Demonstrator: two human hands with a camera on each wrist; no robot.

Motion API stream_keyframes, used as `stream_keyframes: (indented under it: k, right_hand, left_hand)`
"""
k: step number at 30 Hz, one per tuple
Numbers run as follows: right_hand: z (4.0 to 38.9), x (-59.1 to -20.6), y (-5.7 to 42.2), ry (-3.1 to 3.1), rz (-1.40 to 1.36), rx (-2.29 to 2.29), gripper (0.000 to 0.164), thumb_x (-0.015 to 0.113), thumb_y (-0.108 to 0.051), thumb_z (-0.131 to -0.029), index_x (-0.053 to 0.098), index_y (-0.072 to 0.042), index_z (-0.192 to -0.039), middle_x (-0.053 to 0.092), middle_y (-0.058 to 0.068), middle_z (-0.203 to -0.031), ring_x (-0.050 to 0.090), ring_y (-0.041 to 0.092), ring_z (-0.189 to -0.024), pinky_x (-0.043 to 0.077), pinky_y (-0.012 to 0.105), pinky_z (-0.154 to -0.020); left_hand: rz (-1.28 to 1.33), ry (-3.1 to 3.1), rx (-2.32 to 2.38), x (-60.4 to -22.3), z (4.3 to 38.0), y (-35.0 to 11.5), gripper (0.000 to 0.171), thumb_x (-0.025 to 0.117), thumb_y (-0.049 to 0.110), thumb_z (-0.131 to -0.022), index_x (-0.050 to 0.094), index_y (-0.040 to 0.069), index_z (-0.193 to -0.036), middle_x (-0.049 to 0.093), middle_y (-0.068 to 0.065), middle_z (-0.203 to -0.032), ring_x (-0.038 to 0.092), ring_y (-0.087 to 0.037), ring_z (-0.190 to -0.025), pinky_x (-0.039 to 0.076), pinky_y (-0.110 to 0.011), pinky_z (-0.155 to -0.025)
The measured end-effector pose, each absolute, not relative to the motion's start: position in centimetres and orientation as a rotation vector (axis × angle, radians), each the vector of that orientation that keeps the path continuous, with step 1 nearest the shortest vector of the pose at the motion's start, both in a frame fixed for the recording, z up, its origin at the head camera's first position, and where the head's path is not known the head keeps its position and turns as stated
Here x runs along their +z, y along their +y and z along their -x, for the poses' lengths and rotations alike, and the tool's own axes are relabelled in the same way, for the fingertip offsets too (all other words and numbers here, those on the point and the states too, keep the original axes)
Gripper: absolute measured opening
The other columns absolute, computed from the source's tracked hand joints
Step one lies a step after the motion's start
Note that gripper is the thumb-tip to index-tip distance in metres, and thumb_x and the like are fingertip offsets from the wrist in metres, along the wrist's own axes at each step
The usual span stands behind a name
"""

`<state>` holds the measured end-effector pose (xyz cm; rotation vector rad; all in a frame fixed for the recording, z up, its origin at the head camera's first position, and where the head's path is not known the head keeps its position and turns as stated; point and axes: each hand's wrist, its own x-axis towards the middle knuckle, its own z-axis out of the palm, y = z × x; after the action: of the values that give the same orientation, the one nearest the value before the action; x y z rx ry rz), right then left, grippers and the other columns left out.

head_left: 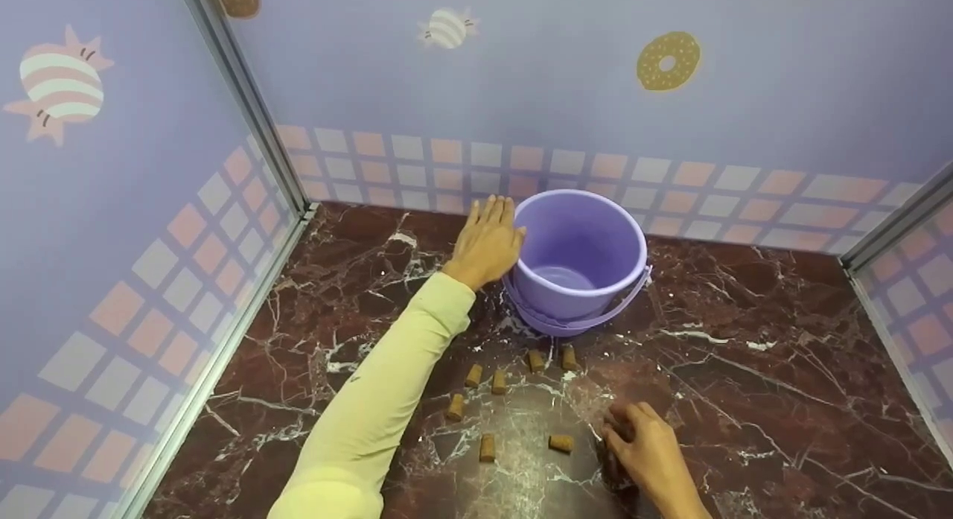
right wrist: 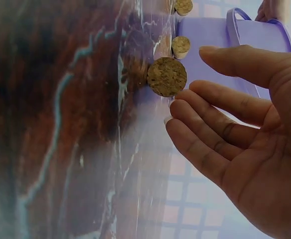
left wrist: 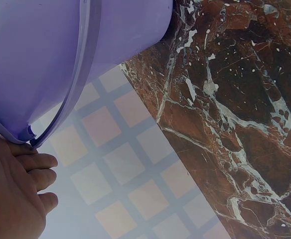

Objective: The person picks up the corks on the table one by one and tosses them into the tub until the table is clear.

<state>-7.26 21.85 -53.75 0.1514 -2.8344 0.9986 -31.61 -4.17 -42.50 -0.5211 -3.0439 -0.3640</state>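
Note:
A purple bucket (head_left: pixel 566 310) stands upright near the back wall, its handle (head_left: pixel 629 295) hanging down along the front. My left hand (head_left: pixel 488 240) lies against the bucket's left side, fingers straight, thumb by the rim; the left wrist view shows its fingers beside the handle's hinge (left wrist: pixel 30 133). Several brown cork stoppers lie on the floor in front, among them one cork (head_left: pixel 561 444) nearest my right hand (head_left: pixel 644 444). In the right wrist view that hand is held just over the surface with relaxed fingers and nothing in it, a round cork end (right wrist: pixel 167 76) just past its fingertips.
More corks lie farther left, such as one upper cork (head_left: pixel 499 382) and a lower cork (head_left: pixel 487 447). The dark red marbled floor (head_left: pixel 744 385) is bounded by a patterned back wall (head_left: pixel 521 80) and side walls with metal edging (head_left: pixel 223 363).

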Motion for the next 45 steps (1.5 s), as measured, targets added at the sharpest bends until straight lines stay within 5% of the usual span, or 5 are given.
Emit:
stream_keyframes:
  k: [21,45]
  right_hand:
    - [7.13,-54.09,22.14,-2.848,-0.210,0.912,0.022,0.087,0.002,-0.081,0.075,0.002,-0.099,0.068,0.006,-0.091,0.068,0.024,-0.080,0.061,0.044,-0.073]
    - [7.26,-54.21,21.95,-2.843,-0.273,0.894,0.016,0.083,0.009,-0.083,0.074,-0.003,-0.091,0.064,0.002,-0.085,0.063,0.019,-0.073,0.058,0.034,-0.063]
  left_hand:
    - [0.531,-3.012,-0.399,-42.49,31.55,-4.28,0.064,0.031,0.036,-0.116,0.023,-0.005,-0.165,0.021,-0.020,-0.173,0.012,-0.033,-0.162,-0.008,-0.042,-0.129]
    - [0.526,-3.045,-0.379,-42.37,31.46,-4.23,0.065,0.029,0.036,-0.116,0.018,-0.004,-0.166,0.018,-0.021,-0.173,0.009,-0.031,-0.162,-0.010,-0.041,-0.129]
